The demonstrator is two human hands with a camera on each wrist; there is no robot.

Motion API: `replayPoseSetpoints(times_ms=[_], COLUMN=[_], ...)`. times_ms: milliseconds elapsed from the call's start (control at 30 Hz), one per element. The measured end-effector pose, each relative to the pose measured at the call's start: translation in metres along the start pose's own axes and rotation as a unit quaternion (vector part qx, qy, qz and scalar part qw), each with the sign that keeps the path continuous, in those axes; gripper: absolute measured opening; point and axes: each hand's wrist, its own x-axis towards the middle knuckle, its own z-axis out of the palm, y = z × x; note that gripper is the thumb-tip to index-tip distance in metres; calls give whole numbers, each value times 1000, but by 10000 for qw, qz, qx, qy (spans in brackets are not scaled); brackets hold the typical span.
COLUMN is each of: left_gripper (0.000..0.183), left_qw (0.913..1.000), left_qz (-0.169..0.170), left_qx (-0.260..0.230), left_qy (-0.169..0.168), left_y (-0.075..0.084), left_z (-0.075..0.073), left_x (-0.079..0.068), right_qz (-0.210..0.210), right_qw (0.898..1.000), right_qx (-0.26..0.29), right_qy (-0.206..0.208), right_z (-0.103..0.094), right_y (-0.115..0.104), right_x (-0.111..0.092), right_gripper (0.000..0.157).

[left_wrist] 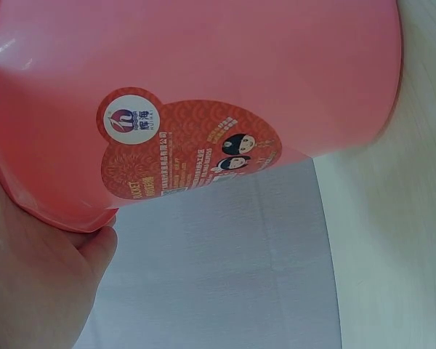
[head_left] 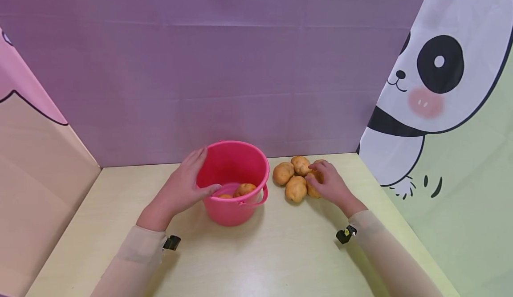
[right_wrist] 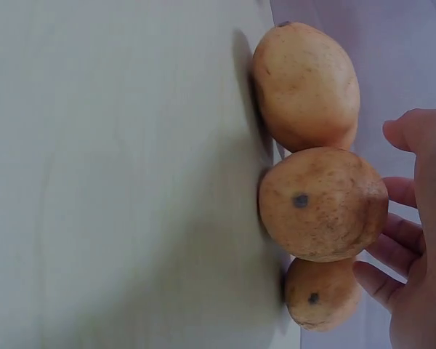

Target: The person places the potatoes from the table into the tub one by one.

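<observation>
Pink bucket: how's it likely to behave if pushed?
The pink bucket probably flexes slightly: its plastic looks thin. Likely resists tipping at first, with potato-like items low inside. Its smooth, shiny surface may feel slippery.

Head view bright; soft shadows beside sleeves on tabletop, pale glare near bottom edge. Wrist views dimmer, hazier; white highlight on bucket, diffuse shadow beside potatoes.

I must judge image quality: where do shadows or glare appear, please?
Head view: soft shadows beside both sleeves on the table, pale glare lower centre; left wrist view: white glare on the pink bucket, upper left; right wrist view: broad dim shadow on the table beside the potatoes.
</observation>
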Motion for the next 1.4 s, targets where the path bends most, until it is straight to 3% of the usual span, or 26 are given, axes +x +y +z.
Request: replayPoseSetpoints(times_ms=[500,933,1233,1400], left_gripper=[121,120,121,120], left_qw=[10000,9999,10000,10000], left_qz=[-10,72,34,42], left_qx=[-55,-52,-37,7], left_qy=[38,90,71,36], left_y=[1,-2,-1,-1], left_z=[1,3,2,1], left_x=[-1,0,-1,-1], right_qz=[-126,-19,-336,-270], right_qw=[9997,9996,9991,9993], right_qx=[-173,-43,239,256], right_qy=[94,-265,51,-15], right_z=[12,18,22,24], right_y=[4,5,13,18], right_x=[-9,-15,-17,-15], right_gripper=[37,46,46,46])
